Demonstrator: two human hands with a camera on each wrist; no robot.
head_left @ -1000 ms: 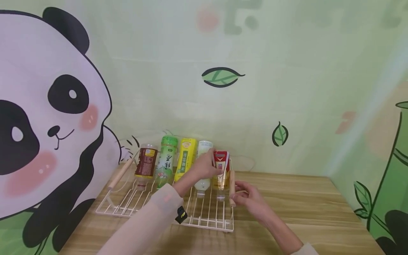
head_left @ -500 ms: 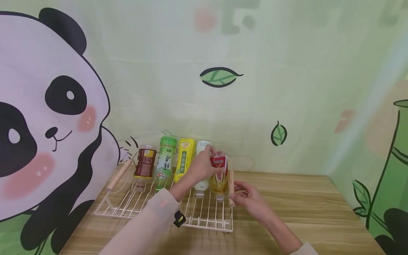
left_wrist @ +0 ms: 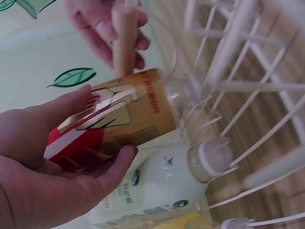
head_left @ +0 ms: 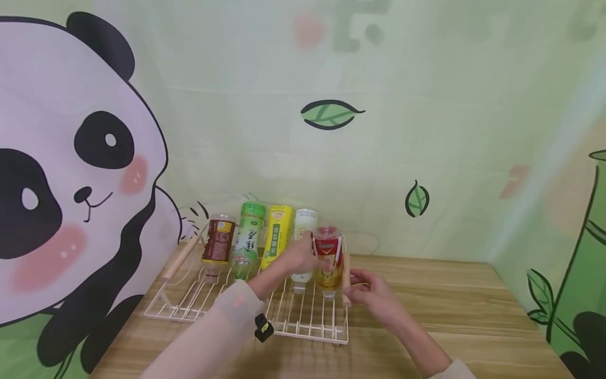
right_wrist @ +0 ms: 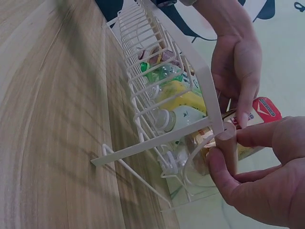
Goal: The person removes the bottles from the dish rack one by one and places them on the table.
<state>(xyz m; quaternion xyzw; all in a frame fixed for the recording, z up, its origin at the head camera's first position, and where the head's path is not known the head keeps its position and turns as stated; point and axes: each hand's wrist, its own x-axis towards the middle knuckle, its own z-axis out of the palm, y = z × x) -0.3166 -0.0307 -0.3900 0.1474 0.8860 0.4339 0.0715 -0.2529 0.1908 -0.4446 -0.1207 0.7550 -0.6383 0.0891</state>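
My left hand (head_left: 303, 256) grips a red-and-gold labelled bottle (left_wrist: 119, 114), thumb on one side and fingers on the other. This bottle lies slanted at the right end of a white wire rack (head_left: 307, 338), its neck pointing down toward the front. With thumb and fingers, my right hand (head_left: 374, 292) holds the wooden handle (head_left: 346, 281) on the rack's right side. A white bottle (left_wrist: 167, 179) lies right beside the gripped one, partly behind my left hand in the head view.
Further left on the rack lie a yellow bottle (head_left: 276, 234), a green-capped-looking green bottle (head_left: 249, 231) and a dark brown-labelled bottle (head_left: 219, 242), all slanted neck-down. A second wooden handle (head_left: 181, 258) is at the left. The rack stands on a wood-grain table (head_left: 440, 310) before a panda-print backdrop.
My left hand has slid a little lower along the red-and-gold bottle, which has turned and tipped so its round base shows. My right hand stays on the handle.
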